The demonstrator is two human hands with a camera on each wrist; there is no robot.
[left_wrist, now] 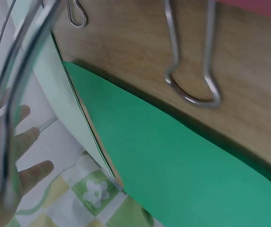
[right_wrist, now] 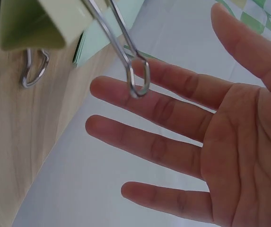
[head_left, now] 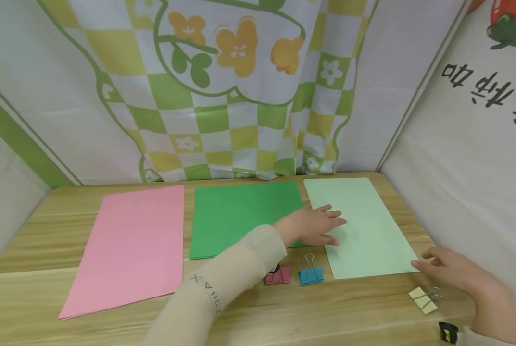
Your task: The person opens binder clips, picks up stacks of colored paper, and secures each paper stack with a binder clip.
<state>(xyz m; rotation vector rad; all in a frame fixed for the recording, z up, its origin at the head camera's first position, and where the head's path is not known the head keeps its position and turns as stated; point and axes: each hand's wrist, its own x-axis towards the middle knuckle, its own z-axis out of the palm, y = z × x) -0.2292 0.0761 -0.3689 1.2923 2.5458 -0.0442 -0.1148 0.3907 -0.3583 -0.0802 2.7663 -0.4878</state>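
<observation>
A stack of light green paper (head_left: 366, 235) lies at the right of the wooden table. My left hand (head_left: 316, 225) is over its left edge, fingers spread and holding nothing. At the stack's near right corner is my right hand (head_left: 454, 271), a fingertip right at the paper's edge. The right wrist view shows that hand (right_wrist: 173, 137) with fingers extended and palm bare. Just below it in the head view lies a pale yellow binder clip (head_left: 423, 301). A blue binder clip (head_left: 311, 276) and a pink binder clip (head_left: 278, 276) sit below my left forearm's cuff.
Dark green paper (head_left: 236, 216) lies in the middle, partly behind my left sleeve. Pink paper (head_left: 132, 245) is at the left. A checkered curtain (head_left: 223, 129) hangs behind the table, and a white cloth wall (head_left: 470, 182) borders the right side.
</observation>
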